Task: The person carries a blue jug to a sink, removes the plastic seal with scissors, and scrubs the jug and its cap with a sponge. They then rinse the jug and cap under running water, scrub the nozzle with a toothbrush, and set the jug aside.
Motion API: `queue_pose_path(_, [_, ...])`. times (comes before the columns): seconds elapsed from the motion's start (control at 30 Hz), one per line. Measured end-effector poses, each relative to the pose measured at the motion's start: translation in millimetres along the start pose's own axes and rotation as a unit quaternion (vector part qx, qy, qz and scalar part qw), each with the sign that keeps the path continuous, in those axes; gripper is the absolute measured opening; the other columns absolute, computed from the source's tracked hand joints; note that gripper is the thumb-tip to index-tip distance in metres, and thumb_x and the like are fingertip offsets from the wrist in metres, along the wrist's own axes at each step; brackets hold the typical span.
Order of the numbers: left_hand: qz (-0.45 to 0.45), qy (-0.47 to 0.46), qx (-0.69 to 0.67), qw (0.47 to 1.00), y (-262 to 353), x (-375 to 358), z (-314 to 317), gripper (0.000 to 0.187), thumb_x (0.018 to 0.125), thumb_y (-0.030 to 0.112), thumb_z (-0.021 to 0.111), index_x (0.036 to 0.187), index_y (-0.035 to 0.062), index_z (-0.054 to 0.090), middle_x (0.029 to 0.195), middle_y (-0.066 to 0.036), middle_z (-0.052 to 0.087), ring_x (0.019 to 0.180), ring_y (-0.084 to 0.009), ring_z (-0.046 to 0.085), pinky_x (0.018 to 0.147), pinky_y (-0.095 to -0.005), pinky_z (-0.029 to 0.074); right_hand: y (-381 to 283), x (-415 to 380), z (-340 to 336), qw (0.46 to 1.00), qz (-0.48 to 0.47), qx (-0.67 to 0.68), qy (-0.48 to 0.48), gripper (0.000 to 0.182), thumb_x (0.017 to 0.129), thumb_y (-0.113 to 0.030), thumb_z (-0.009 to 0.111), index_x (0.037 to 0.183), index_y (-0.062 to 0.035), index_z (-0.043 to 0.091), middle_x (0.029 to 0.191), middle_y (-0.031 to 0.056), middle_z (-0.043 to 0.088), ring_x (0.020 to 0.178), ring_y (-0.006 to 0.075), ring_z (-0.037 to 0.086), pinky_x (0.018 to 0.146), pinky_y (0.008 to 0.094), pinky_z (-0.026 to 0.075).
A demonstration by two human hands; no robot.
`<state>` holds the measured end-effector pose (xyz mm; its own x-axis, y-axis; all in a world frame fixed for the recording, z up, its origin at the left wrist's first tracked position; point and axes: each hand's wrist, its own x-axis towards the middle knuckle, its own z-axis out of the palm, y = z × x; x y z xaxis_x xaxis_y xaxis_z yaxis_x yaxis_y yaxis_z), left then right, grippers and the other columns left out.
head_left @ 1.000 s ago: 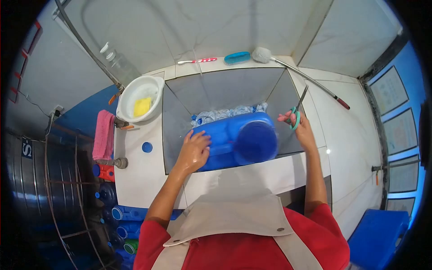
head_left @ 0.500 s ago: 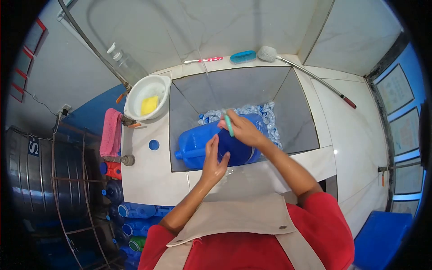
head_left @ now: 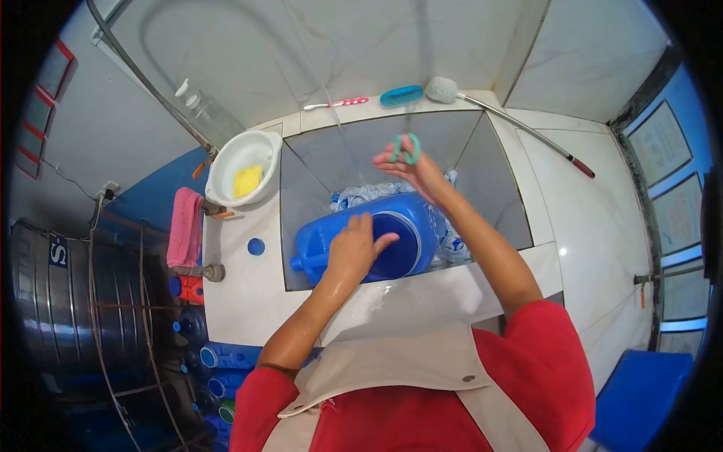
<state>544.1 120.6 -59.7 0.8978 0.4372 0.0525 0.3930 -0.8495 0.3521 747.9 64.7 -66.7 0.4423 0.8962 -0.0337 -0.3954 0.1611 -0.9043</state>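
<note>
A large blue container (head_left: 312, 239) lies on its side in the sink, its wide round mouth facing up toward me. My left hand (head_left: 352, 247) lies over its handle area beside the mouth, fingers curled over it and thumb out toward the rim. Raised above the container, my right hand (head_left: 418, 169) holds a teal looped item (head_left: 407, 150) around its fingers; what the item is cannot be made out. Beneath and behind the container are clear plastic pieces with blue parts (head_left: 454, 246).
A white basin (head_left: 219, 179) with a yellow sponge (head_left: 247, 181) stands left of the sink, near a pink cloth (head_left: 184, 226) and blue cap (head_left: 256, 246). Behind are a toothbrush (head_left: 337, 104), blue brush (head_left: 401, 96) and long-handled brush (head_left: 520, 124).
My right hand has risen away from the container with the teal item. My left hand has moved slightly up and left onto the container, whose round mouth now shows more fully.
</note>
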Motion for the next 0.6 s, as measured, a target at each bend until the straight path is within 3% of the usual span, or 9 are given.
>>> queue_pose_path(0.03, [0.003,-0.001,0.001,1.0,-4.8,-2.8,-1.9,0.051,0.08,0.047,0.059,0.098,-0.0003,0.051,0.098,-0.023,0.058,0.077,-0.0367,0.061,0.056,-0.0424,0.048,0.2,-15.1,-9.1,0.999,-0.024,-0.022,0.011,0.06,0.09,-0.054,0.04,0.118,-0.0007,0.041,0.11,0.0181,0.058,0.107,0.0238,0.055,0.095,0.0351,0.04])
queue_pose_path(0.1, [-0.118,-0.167,0.033,0.978,-14.6,-8.2,-6.6,0.048,0.084,0.043,0.056,0.1,-0.0021,0.051,0.099,-0.025,0.059,0.073,-0.0381,0.061,0.056,-0.0454,0.048,5.1,-49.0,-21.2,0.998,-0.047,-0.044,0.026,0.06,0.091,-0.054,0.038,0.119,-0.0007,0.04,0.11,0.0178,0.058,0.107,0.0227,0.054,0.095,0.0347,0.039])
queue_pose_path(0.23, [-0.111,-0.242,0.049,0.963,-14.6,-3.9,-26.7,0.045,0.087,0.037,0.055,0.108,-0.0034,0.051,0.104,-0.026,0.057,0.081,-0.038,0.061,0.064,-0.0449,0.048,40.1,-103.2,-21.2,0.976,-0.11,-0.156,0.1,0.055,0.093,-0.048,0.037,0.121,-0.0011,0.038,0.113,0.0167,0.057,0.114,0.0244,0.049,0.1,0.0365,0.033])
queue_pose_path(0.27, [0.02,-0.038,-0.011,0.999,-17.7,1.4,-21.5,0.046,0.087,0.035,0.056,0.112,-0.0033,0.05,0.105,-0.026,0.057,0.083,-0.0381,0.06,0.068,-0.0442,0.048,53.8,-114.8,-19.1,0.954,-0.165,-0.218,0.122,0.053,0.094,-0.046,0.037,0.122,-0.0015,0.038,0.113,0.016,0.056,0.117,0.0251,0.047,0.102,0.0372,0.031])
queue_pose_path(0.3, [0.149,0.171,-0.071,0.971,-19.8,3.9,-14.9,0.047,0.087,0.033,0.057,0.116,-0.0031,0.05,0.106,-0.026,0.057,0.086,-0.0381,0.06,0.072,-0.0436,0.048,61.9,-125.9,-5.1,0.954,-0.163,-0.22,0.12,0.053,0.094,-0.046,0.037,0.122,-0.0015,0.038,0.113,0.016,0.056,0.117,0.0251,0.047,0.102,0.0372,0.031])
queue_pose_path(0.43, [0.104,0.11,-0.167,0.974,-14.8,-1.6,14.9,0.05,0.085,0.031,0.059,0.12,-0.0034,0.047,0.107,-0.025,0.057,0.088,-0.0364,0.059,0.076,-0.0402,0.047,63.3,-120.8,49.2,0.91,-0.235,-0.31,0.146,0.045,0.093,-0.035,0.046,0.121,-0.0015,0.038,0.113,0.0161,0.056,0.119,0.0304,0.045,0.101,0.0391,0.031])
queue_pose_path(0.5, [-0.036,0.036,-0.223,0.973,-17.5,-7.6,15.7,0.053,0.084,0.031,0.061,0.118,-0.0067,0.045,0.104,-0.025,0.058,0.084,-0.0339,0.06,0.076,-0.0378,0.048,52.1,-111.2,57.5,0.896,-0.233,-0.337,0.169,0.042,0.091,-0.032,0.049,0.119,-0.0018,0.04,0.113,0.0166,0.056,0.116,0.032,0.048,0.099,0.0393,0.034])
queue_pose_path(0.57, [-0.066,0.013,-0.234,0.97,-19.7,-15.1,15.5,0.054,0.084,0.032,0.061,0.116,-0.0084,0.045,0.098,-0.026,0.059,0.084,-0.0354,0.061,0.076,-0.0388,0.048,35.1,-92.3,59.4,0.93,-0.084,-0.344,0.103,0.036,0.089,-0.026,0.053,0.113,-0.0017,0.043,0.109,0.0185,0.057,0.105,0.0349,0.055,0.09,0.04,0.041])
queue_pose_path(0.6, [-0.102,-0.013,-0.246,0.964,-21.9,-20.7,15.2,0.055,0.084,0.034,0.061,0.114,-0.0102,0.046,0.093,-0.026,0.061,0.085,-0.0369,0.062,0.076,-0.0397,0.048,28.8,-81.7,59.5,0.911,-0.088,-0.397,0.073,0.035,0.089,-0.033,0.052,0.105,-0.0022,0.047,0.103,0.0182,0.06,0.094,0.0359,0.058,0.08,0.0401,0.044])
